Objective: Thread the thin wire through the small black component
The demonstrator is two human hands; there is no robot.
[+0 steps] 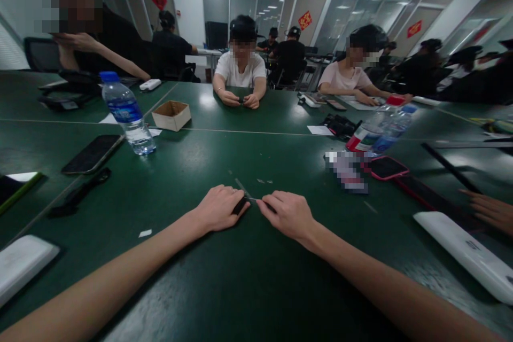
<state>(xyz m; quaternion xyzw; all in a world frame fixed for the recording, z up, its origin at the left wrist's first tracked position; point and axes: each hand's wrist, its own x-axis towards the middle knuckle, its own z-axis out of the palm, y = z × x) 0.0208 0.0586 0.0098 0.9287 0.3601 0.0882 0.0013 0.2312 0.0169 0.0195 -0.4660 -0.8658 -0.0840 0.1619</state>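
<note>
My left hand [218, 207] and my right hand [286, 215] rest on the dark green table [240, 278], fingertips almost meeting. Between them they pinch a small dark object [245, 203] with a thin grey strip sticking out of it. My left hand grips the dark end. The fingers of my right hand close on the other end, which they partly hide. A few small pale scraps [260, 180] lie on the table just beyond the hands.
A water bottle [127, 113], a black phone [93, 153], a black strap [80, 192] and an open cardboard box [171, 115] lie at left. Bottles [377, 131] and a pink phone [388, 167] are at right, white cases [468, 254] near both edges. Several people sit around the table.
</note>
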